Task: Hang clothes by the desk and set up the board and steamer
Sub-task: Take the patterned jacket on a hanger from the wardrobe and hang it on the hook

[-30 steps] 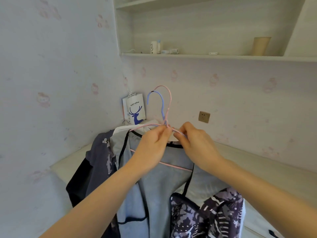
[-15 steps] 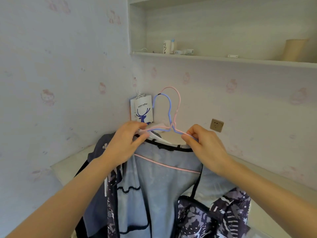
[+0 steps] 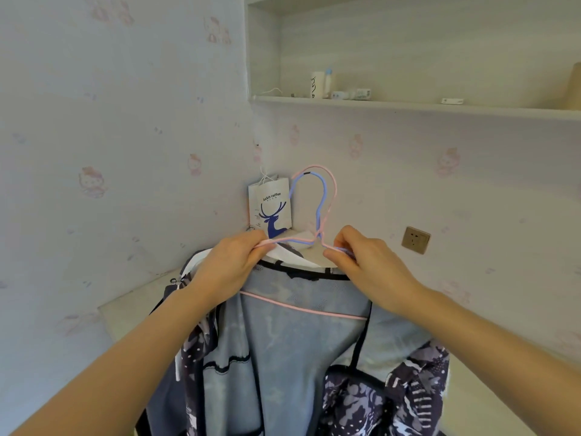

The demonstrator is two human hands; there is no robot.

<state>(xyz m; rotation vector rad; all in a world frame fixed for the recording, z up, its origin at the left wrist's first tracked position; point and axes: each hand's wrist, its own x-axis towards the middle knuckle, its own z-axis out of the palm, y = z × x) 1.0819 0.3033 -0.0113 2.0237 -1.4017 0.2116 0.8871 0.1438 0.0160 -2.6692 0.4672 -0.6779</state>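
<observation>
Two wire hangers, a pink hanger and a blue hanger, are held together in front of me with their hooks pointing up. My left hand pinches their left shoulder and my right hand grips the right shoulder. A pale blue garment with black trim hangs from them, the pink hanger's bottom bar crossing it. Dark purple patterned clothes hang beside and behind it. No board or steamer is in view.
A desk surface runs into the wall corner below the clothes. A white paper coffee bag hangs in the corner. A wall socket is at right. A shelf above carries small bottles and a cup.
My left hand slid left along the hangers from the neck to the left shoulder. The hangers and clothes rose a little, and my view shifted left.
</observation>
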